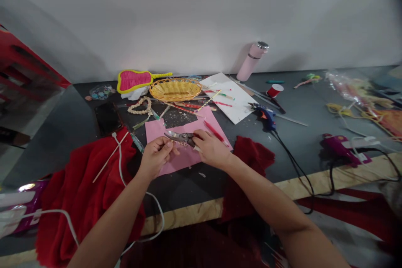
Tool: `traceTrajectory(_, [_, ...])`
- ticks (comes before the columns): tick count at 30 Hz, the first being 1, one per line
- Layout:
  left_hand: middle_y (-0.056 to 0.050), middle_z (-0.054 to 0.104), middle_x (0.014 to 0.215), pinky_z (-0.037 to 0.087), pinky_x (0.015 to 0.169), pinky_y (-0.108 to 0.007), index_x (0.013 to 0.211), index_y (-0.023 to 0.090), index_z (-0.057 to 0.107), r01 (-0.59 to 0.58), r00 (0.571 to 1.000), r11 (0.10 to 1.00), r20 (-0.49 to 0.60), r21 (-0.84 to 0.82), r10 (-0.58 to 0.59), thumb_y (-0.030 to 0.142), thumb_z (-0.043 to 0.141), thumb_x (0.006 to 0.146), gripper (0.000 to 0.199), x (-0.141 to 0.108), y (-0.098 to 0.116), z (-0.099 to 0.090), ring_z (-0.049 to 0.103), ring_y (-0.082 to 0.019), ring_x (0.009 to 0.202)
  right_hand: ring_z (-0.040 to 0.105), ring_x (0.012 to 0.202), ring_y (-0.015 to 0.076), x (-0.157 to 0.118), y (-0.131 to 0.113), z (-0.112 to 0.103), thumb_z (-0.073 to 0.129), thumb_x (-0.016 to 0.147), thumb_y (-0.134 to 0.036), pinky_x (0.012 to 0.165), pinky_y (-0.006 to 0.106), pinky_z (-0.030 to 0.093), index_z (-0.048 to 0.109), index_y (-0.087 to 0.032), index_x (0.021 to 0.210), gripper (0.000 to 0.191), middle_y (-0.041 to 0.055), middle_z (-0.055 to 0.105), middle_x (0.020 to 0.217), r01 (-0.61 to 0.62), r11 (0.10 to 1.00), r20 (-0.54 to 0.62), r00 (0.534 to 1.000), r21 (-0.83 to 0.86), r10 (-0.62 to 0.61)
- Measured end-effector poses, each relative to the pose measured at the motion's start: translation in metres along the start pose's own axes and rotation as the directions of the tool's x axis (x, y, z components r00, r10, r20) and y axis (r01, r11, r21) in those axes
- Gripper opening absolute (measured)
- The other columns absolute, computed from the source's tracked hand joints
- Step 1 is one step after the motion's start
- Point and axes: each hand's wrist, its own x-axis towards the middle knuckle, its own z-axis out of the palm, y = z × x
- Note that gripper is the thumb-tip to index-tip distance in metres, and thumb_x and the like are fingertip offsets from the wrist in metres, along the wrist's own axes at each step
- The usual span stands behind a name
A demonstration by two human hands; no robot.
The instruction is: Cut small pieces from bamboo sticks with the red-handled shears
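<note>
My right hand is closed around the handles of a pair of pruning shears, whose metal blades point left. Just below the blade tips, my left hand is closed in a pinch, with thumb and fingers together; what it holds is too small to make out. Both hands are over a pink sheet of paper with small bits scattered on it. A red pen-like stick rests on the sheet to the right. Beyond it lies a heart-shaped beige frame.
A yellow basket, a pink-and-yellow paddle, white paper with coloured sticks and a pink bottle line the back. A blue glue gun with a black cord lies right; red cloth covers the left front.
</note>
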Motion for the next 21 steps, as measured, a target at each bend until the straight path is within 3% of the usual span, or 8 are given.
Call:
traceTrajectory(7, [-0.003, 0.066, 0.061, 0.021, 0.037, -0.016, 0.075, 0.014, 0.060, -0.131, 0.991, 0.982, -0.002, 0.136, 0.133, 0.036, 0.065, 0.079, 0.024, 0.003, -0.007, -0.010, 0.032, -0.002, 0.036, 0.054, 0.090, 0.0168, -0.002, -0.004, -0.005, 0.046, 0.080, -0.009, 0.082, 0.029, 0.047, 0.057, -0.016, 0.098, 0.022, 0.0087, 0.055, 0.103, 0.066, 0.990, 0.026, 0.997, 0.128, -0.070])
traceTrajectory(13, [-0.002, 0.066, 0.063, 0.023, 0.037, -0.017, 0.076, 0.014, 0.058, -0.112, 0.994, 0.981, 0.021, 0.159, 0.110, 0.035, 0.062, 0.082, 0.022, 0.005, -0.006, -0.008, 0.033, -0.002, 0.037, 0.052, 0.100, 0.0209, -0.002, 0.004, -0.010, 0.050, 0.084, -0.017, 0.091, 0.036, 0.043, 0.058, -0.017, 0.101, 0.019, 0.0096, 0.053, 0.115, 0.015, 0.998, -0.008, 1.000, -0.054, -0.016])
traceTrajectory(17, [-0.002, 0.067, 0.069, 0.025, 0.038, -0.016, 0.074, 0.014, 0.057, -0.102, 0.992, 0.977, -0.058, 0.186, 0.114, 0.033, 0.061, 0.083, 0.021, 0.007, -0.005, -0.007, 0.037, -0.002, 0.039, 0.050, 0.110, 0.0227, -0.002, 0.019, -0.010, 0.049, 0.089, -0.027, 0.093, 0.036, 0.042, 0.060, -0.019, 0.102, 0.019, 0.0098, 0.049, 0.127, -0.088, 0.987, -0.027, 0.996, -0.132, 0.085])
traceTrajectory(21, [-0.002, 0.067, 0.068, 0.024, 0.038, -0.015, 0.074, 0.014, 0.057, -0.109, 0.986, 0.983, -0.106, 0.149, 0.125, 0.032, 0.061, 0.082, 0.020, 0.008, -0.004, -0.008, 0.037, -0.001, 0.038, 0.054, 0.105, 0.0229, -0.003, 0.029, -0.014, 0.049, 0.091, -0.040, 0.088, 0.037, 0.044, 0.062, -0.020, 0.102, 0.026, 0.0089, 0.049, 0.130, -0.127, 0.975, -0.001, 0.992, -0.181, 0.129])
